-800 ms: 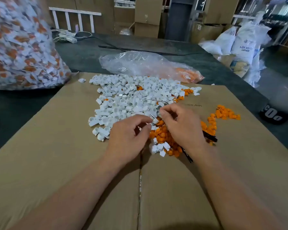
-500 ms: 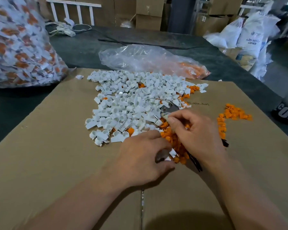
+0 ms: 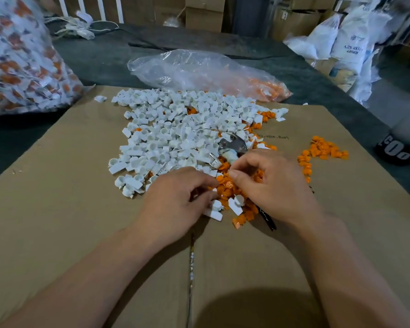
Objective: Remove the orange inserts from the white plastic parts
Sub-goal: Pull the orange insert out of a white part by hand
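Note:
A wide heap of white plastic parts (image 3: pixel 175 133) lies on the cardboard sheet (image 3: pixel 57 221). Loose orange inserts (image 3: pixel 225 188) are piled between my hands, with a smaller orange heap (image 3: pixel 322 150) further right. My right hand (image 3: pixel 272 188) grips metal pliers (image 3: pixel 233 145); their head points away over the white heap and a black handle end sticks out beneath my palm. My left hand (image 3: pixel 175 200) is curled over the near edge of the pile, its fingertips pinching a white plastic part (image 3: pixel 216 205).
A clear plastic bag (image 3: pixel 199 69) holding some orange inserts lies beyond the heap. A big bag of parts with inserts (image 3: pixel 21 62) bulges at the far left. White sacks (image 3: pixel 350 43) and cartons stand behind. A dark object (image 3: pixel 395 150) sits off the cardboard's right edge.
My left hand has dropped from beside the pliers to the near white parts. My right hand has shifted slightly right with the pliers. The camera has tilted closer.

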